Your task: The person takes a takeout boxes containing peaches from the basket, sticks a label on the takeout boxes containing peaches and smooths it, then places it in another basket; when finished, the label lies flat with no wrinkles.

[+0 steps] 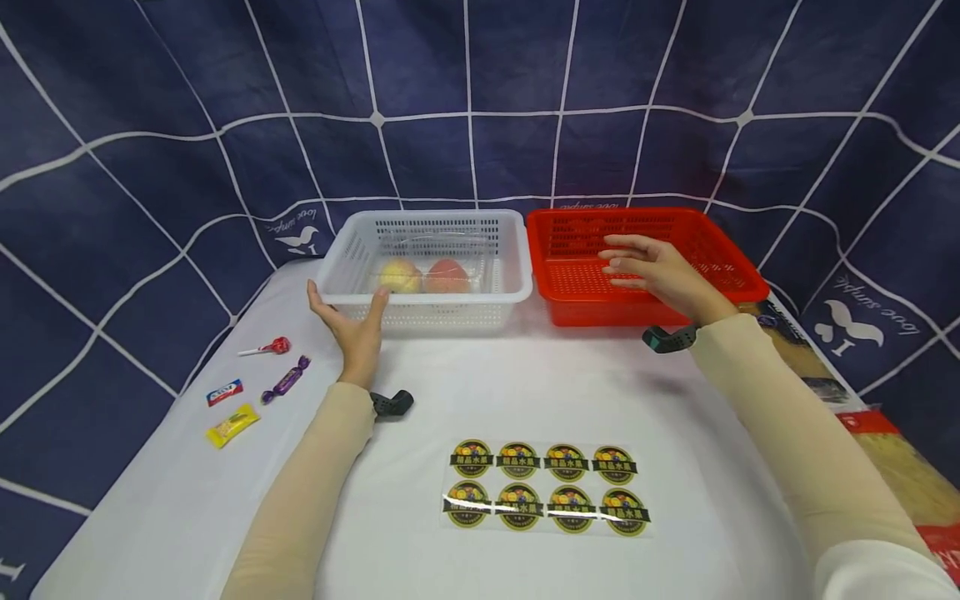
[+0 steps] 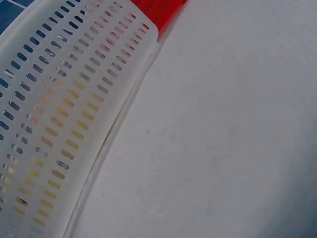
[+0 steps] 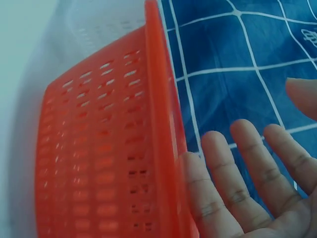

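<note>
My left hand [image 1: 354, 337] is at the front left corner of a white plastic basket [image 1: 450, 315], thumb and fingers spread apart, fingertips right at the rim. Inside that basket, a clear plastic box [image 1: 442, 244] surrounds a yellowish fruit [image 1: 400, 276] and a red fruit [image 1: 447, 276]. In the left wrist view, the slotted wall of the white basket [image 2: 62, 134] fills the left side; the hand itself is out of that view. Over the red plastic basket [image 1: 600, 313] hovers my right hand [image 1: 660, 271], holding nothing, its fingers [image 3: 237, 183] extended beside the rim in the right wrist view.
A sheet of round stickers [image 1: 543, 487] lies near the front. On the left are a lollipop [image 1: 273, 346], a purple-wrapped candy [image 1: 287, 380], a red-and-blue packet [image 1: 225, 392] and a yellow packet [image 1: 232, 426]. Bagged goods [image 1: 892, 467] line the right edge. Blue curtain [image 1: 517, 158] hangs behind.
</note>
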Available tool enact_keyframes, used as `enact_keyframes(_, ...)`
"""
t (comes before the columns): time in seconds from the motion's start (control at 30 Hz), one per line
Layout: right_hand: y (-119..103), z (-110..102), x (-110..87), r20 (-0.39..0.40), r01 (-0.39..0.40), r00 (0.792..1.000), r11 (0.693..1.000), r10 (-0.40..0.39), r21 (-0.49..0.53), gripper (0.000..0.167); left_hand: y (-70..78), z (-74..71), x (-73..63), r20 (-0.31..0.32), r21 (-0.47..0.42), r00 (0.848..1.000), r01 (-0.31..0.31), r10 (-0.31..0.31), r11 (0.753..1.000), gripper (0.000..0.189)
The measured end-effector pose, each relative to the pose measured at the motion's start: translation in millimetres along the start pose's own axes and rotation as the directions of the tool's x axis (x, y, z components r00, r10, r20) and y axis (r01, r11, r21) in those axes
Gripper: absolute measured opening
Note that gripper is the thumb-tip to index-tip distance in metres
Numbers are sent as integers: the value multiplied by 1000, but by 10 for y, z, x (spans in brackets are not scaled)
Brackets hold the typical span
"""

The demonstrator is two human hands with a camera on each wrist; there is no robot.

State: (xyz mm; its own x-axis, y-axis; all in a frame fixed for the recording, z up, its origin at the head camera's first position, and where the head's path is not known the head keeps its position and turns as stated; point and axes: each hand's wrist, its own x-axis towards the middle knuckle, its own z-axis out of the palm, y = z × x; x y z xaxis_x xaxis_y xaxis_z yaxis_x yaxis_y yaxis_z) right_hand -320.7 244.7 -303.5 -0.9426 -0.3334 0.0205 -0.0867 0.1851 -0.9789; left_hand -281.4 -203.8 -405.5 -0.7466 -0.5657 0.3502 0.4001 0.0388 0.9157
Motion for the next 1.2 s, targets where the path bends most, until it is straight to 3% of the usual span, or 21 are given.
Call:
enact_keyframes(0.2, -74, 146, 203, 53, -29, 998, 999, 31, -40, 59, 176, 22, -95, 8, 14, 1000, 12, -12, 1000, 110)
enact_keyframes(0.6, -158, 510, 588, 138, -34, 990, 997, 44, -76, 58, 174, -4, -91, 19, 20, 1000, 9, -9, 1000, 111)
enact_keyframes(0.97, -189, 906, 910, 105, -65, 993, 994, 56, 87, 54, 224, 2, -130, 15, 26, 1000, -6, 5, 1000, 110)
enact_keyframes(1.2, -293, 1177, 1054, 151, -100, 985, 988, 81, 118, 58, 224, 1, -125, 15, 37, 1000, 14, -14, 999, 110)
